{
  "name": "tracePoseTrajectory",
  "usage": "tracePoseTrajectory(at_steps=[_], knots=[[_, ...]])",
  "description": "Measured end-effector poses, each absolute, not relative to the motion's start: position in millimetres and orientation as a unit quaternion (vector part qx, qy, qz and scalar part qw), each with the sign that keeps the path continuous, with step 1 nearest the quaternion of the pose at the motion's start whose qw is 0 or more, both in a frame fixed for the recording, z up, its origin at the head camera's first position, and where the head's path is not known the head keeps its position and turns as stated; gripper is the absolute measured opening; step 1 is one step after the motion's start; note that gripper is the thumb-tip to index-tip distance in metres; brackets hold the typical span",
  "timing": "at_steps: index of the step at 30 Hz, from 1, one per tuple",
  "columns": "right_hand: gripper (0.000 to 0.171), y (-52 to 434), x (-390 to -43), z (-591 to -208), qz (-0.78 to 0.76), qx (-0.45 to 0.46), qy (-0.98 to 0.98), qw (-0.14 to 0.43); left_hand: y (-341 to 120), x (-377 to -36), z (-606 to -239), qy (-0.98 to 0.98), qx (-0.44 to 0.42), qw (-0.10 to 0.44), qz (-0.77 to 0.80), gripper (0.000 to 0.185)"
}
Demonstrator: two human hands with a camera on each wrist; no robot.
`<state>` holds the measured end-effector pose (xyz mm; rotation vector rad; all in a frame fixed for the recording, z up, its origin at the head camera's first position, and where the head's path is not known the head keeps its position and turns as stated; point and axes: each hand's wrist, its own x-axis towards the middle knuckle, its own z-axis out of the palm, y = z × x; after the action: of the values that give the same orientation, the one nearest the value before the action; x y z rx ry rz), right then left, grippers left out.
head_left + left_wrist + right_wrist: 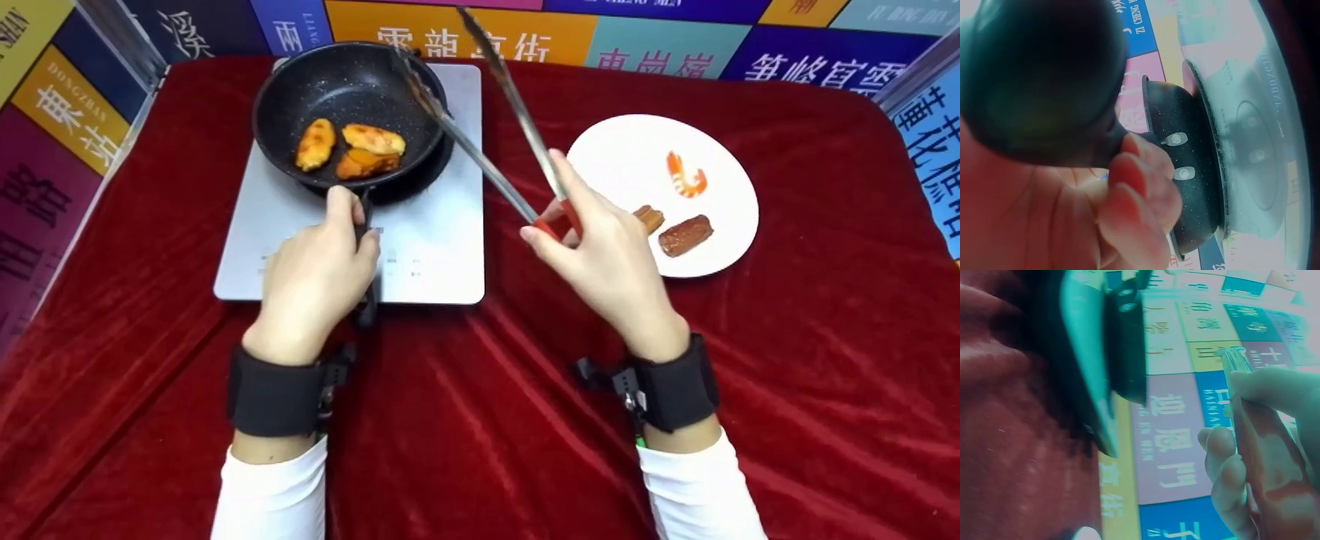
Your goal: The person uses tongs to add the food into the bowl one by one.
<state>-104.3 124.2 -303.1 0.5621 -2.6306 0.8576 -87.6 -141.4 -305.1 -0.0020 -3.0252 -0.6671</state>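
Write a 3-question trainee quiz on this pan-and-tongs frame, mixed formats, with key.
1. True or false: the left hand grips the pan by its handle.
2. How many food pieces lie on the plate? A) one B) three C) five
3. Fill in: the right hand holds the ___, whose arms stand apart over the pan's rim.

Key: 1 true. 2 B: a shrimp and two brown pieces. 3 tongs.
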Motion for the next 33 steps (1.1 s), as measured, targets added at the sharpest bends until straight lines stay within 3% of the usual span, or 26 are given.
tracePoseTrajectory(at_steps=[15, 21, 33], knots=[[0.066, 137, -79, -268, 0.257, 0.218, -0.897, 0.285, -141, -88, -304, -0.973, -0.008, 0.029, -0.228, 0.022], [0.065, 155, -74, -272, 0.247, 0.210, -0.901, 0.289, -141, -87, -302, -0.975, -0.007, 0.016, -0.222, 0.022], [0.072, 220, -77, -285, 0.218, 0.096, -0.932, 0.274, -141, -85, -303, -0.975, -0.006, 0.015, -0.223, 0.022]])
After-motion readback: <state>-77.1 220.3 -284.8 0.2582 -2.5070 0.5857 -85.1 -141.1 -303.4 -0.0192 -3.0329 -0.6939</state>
